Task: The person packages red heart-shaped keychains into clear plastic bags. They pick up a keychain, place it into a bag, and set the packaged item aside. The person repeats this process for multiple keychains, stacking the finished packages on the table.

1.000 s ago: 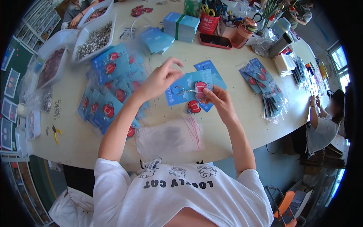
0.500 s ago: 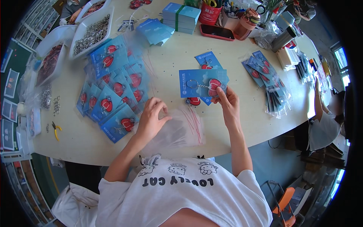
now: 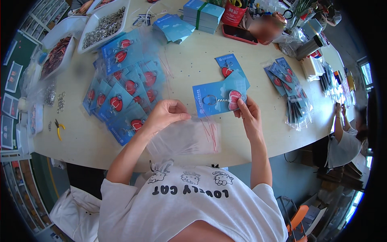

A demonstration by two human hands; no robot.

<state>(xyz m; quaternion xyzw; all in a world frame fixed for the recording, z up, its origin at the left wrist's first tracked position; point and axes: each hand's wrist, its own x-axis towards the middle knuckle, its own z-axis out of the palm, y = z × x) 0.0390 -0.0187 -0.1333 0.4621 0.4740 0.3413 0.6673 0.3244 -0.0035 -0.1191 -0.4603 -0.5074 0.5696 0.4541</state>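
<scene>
My right hand (image 3: 250, 115) pinches a blue backing card (image 3: 204, 93) at its right end, thumb over a red keychain (image 3: 234, 99) with a metal ring and chain fixed to it. At the upper edge of a flat stack of clear zip bags (image 3: 181, 139) with red seal lines, my left hand (image 3: 167, 116) has its thumb and fingertips closed on a bag; how many layers it grips is hidden. Beyond the held card lies another carded keychain (image 3: 226, 71), partly covered. To the left spreads a pile of bagged keychain cards (image 3: 117, 103).
White bins of metal rings (image 3: 105, 30) and red pieces (image 3: 58, 56) stand far left, near yellow pliers (image 3: 59, 129). Behind are blue card stacks (image 3: 203, 16), a phone (image 3: 240, 34) and a grey flask (image 3: 309, 47). More bagged cards (image 3: 286, 78) lie right. A co-worker (image 3: 344, 145) sits far right.
My left hand has moved slightly right, its fingers closing at the bag edge. The held card has come nearer and tilted, uncovering more of the keychain card beyond. The view has shifted a little.
</scene>
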